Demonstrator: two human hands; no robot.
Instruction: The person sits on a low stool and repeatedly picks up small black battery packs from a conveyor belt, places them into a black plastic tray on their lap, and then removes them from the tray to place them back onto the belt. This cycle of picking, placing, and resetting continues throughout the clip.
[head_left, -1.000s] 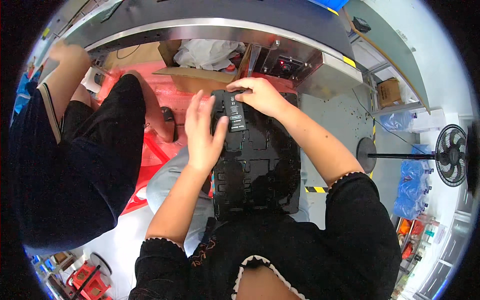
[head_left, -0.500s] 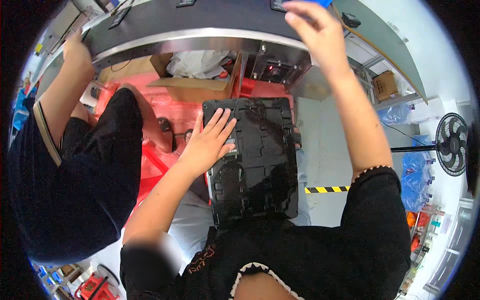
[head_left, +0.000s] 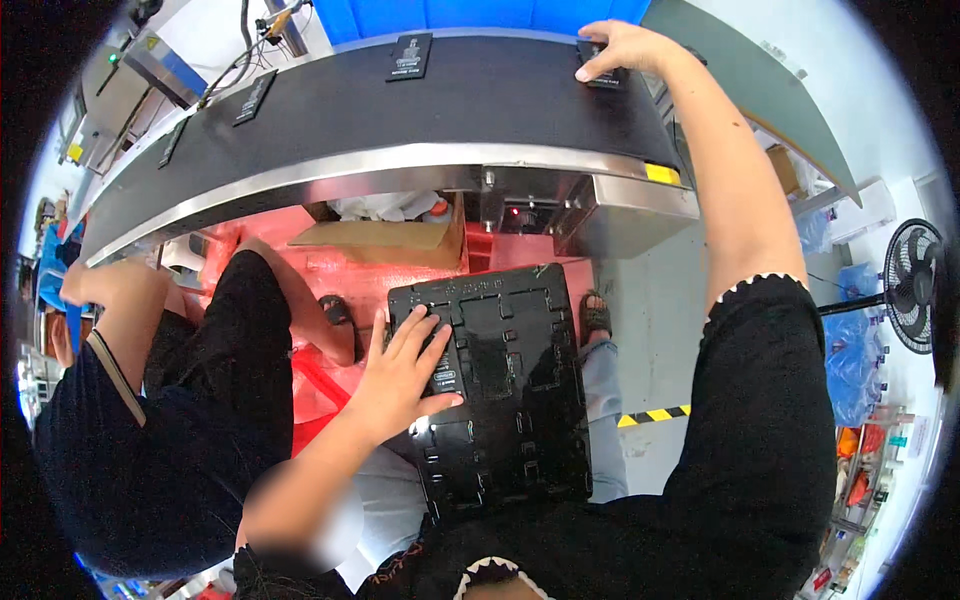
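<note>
A black plastic tray (head_left: pixel 500 400) with moulded pockets rests across my lap. My left hand (head_left: pixel 400 375) lies on its left side, fingers spread, partly covering a flat black battery (head_left: pixel 447 372) with pale print that sits in a pocket. At the right end of the dark conveyor belt (head_left: pixel 330 105), my right hand (head_left: pixel 625 52) has its thumb and fingers round another flat black battery (head_left: pixel 603 75). Several similar batteries lie spaced along the belt to the left, one of them the nearby battery (head_left: pixel 409 57).
A metal rail (head_left: pixel 400 155) edges the belt in front of me. Beneath stands an open cardboard box (head_left: pixel 380 240) with white plastic bags. A co-worker (head_left: pixel 150 420) sits close at my left. Behind the belt is a blue bin (head_left: pixel 480 15); a black fan (head_left: pixel 912 285) stands at right.
My view has tilted up, showing more of the belt. My right hand has come down round the battery at the belt's right end. My left hand stays on the tray.
</note>
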